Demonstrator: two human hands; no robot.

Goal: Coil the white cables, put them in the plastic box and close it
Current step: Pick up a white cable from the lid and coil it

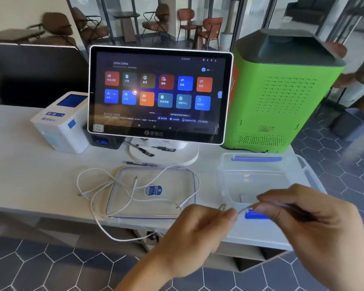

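White cables (97, 208) lie in loose loops on the counter and across the clear lid (156, 179), which rests flat with a blue sticker on it; one loop hangs over the counter's front edge. The clear plastic box (259, 175) with blue latches stands open at the right, nothing visible inside. My left hand (200, 238) and my right hand (307, 225) are raised in front of the box, each pinching one end of a short stretch of white cable (243, 209) held taut between them.
A touchscreen terminal (158, 93) on a white stand sits behind the lid, with pens (142, 164) at its base. A white receipt printer (61, 122) stands at the left, a green machine (282, 95) behind the box. Hexagon floor tiles lie beyond the counter's front edge.
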